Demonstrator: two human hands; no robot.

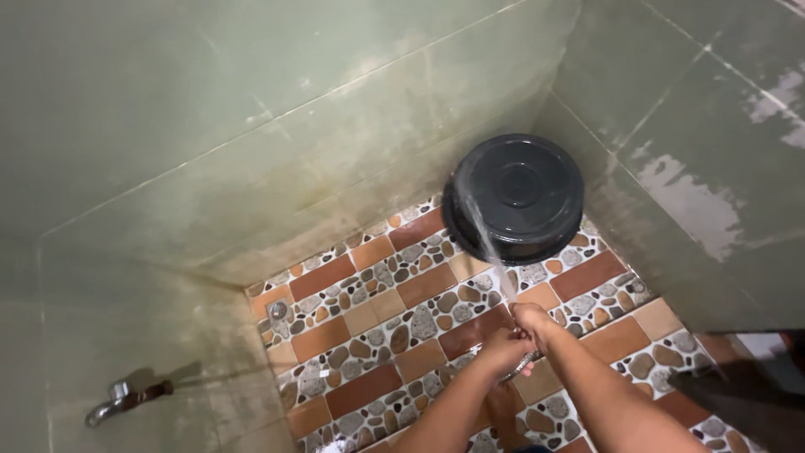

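Note:
My left hand [501, 344] and my right hand [533, 321] are pressed together low over the tiled floor [360, 323]. A thin stream of water [490, 243] slants down onto them from above. The fingers of both hands are curled into each other. A pale shiny curved edge [524, 367] shows just under the hands, and I cannot tell what it is. A round black plastic basin [516, 197] leans bottom-out in the far corner, behind the stream and apart from my hands.
Green stained walls [251, 126] close in on the left, back and right. A metal tap [126, 396] sticks out of the low left wall. A small round drain [278, 310] sits in the floor's left corner. Dark cloth [746, 398] hangs at the right edge.

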